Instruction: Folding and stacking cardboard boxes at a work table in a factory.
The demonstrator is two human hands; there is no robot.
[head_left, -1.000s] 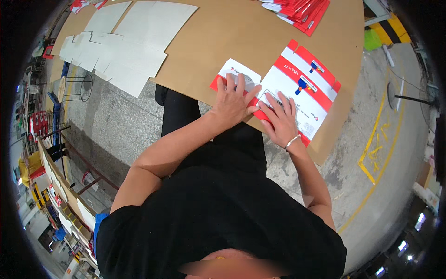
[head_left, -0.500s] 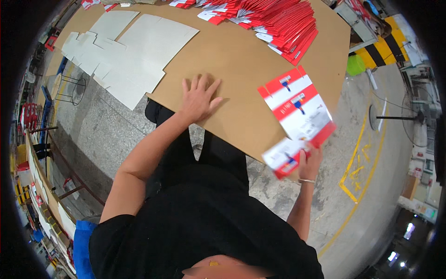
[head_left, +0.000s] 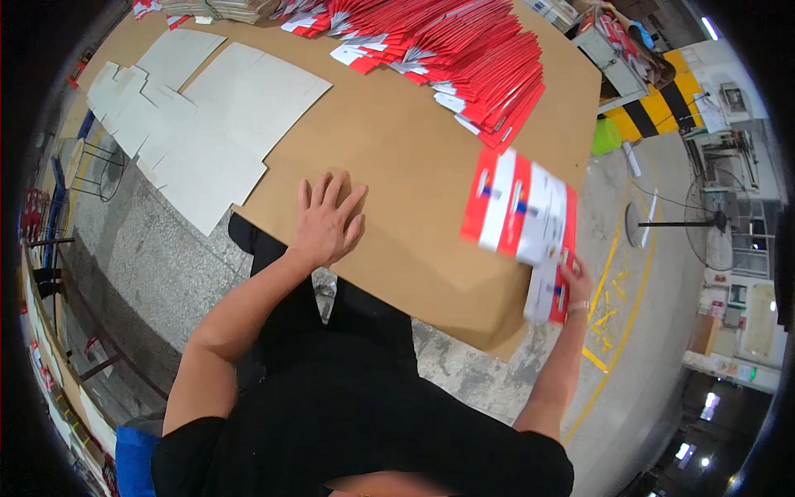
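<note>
My left hand (head_left: 325,222) lies flat on the brown tabletop (head_left: 389,174) near its front edge, fingers spread and nothing in them. Out past the table's right edge, my right hand (head_left: 578,286) grips a flat red and white printed carton blank (head_left: 534,215) by its near end. The blank is unfolded and slanted, its far part over the tabletop; whether it touches the surface I cannot tell. Some of my right fingers are hidden behind it. Beyond it lies a long fanned row of red and white folded cartons (head_left: 489,74).
Large pale grey cardboard sheets (head_left: 224,103) cover the table's left side, overhanging the front edge. A brown cardboard stack (head_left: 236,8) sits at the far edge. To the right on the floor are a lime-green bin (head_left: 605,137) and a black-stemmed stand (head_left: 675,224).
My right hand has carried the carton blank rightward and away from me, and the blank has turned. My left hand stays flat on the table. The whole view has shifted slightly.
</note>
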